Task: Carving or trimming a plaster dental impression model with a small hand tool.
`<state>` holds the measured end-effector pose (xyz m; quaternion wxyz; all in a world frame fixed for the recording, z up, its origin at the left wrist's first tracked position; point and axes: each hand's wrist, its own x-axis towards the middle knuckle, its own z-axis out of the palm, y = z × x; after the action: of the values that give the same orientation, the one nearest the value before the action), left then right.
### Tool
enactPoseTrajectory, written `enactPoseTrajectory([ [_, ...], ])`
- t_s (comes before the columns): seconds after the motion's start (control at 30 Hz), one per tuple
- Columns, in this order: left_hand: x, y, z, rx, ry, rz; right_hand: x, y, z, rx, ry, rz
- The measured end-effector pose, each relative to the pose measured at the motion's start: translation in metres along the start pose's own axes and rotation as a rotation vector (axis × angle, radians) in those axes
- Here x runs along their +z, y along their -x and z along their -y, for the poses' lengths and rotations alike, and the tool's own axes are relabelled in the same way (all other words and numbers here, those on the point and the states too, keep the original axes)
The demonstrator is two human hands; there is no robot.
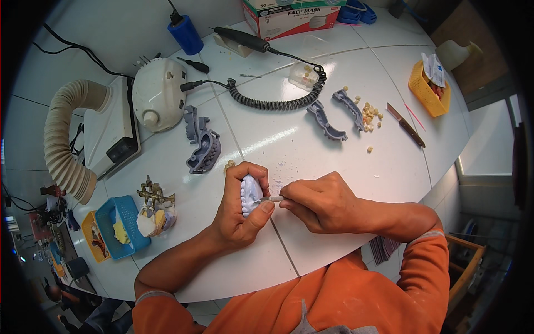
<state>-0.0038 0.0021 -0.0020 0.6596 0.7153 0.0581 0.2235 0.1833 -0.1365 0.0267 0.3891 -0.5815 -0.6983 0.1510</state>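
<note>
Holding in head view: left hand [236,217] cups a pale tooth model [250,192] above the near middle of the white surface [384,83], fingers curled round its far side, thumb along its near right side. Right hand [322,203] has fingers narrow, pinched on a thin tool [273,199] that points left; its tip looks to be on the model, right by the left thumb. Tip shape too small to tell.

Main risk: tip skids off the smooth model and pokes the left thumb, since the thumb sits just beside the tool's line. Cause would be too much push or a bad angle. Second: too deep a stroke could gouge the model or chip the row of teeth on its left edge. Third: model could twist in the left fingers, as it looks held off the surface with no other support.

Crumbs [282,167] lie just beyond the hands; dust on the fingers could make the grip slick. A dropped model might hit the surface and crack, or land near the grey molds [204,151] at left.

Farther right, loose teeth [369,115] lie near a knife [409,128]; a careless right-arm sweep could scatter them or catch the blade. Far coiled cable [278,104] might snag on a long reach.
</note>
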Motion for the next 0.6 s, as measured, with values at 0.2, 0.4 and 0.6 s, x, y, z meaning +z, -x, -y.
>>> enactPoseTrajectory([
  [0.2,0.0009,0.0006,-0.0030,0.004,-0.011,-0.002,0.0037,0.0010,0.0005,-0.007,0.000,-0.028],
  [0.4,0.0005,-0.0008,-0.0031,0.010,-0.032,-0.011,0.0032,-0.0005,0.0006,-0.007,-0.006,-0.034],
  [0.6,0.0007,-0.0005,-0.0033,0.019,-0.048,-0.020,-0.0017,-0.0008,0.0019,0.018,-0.014,0.032],
])
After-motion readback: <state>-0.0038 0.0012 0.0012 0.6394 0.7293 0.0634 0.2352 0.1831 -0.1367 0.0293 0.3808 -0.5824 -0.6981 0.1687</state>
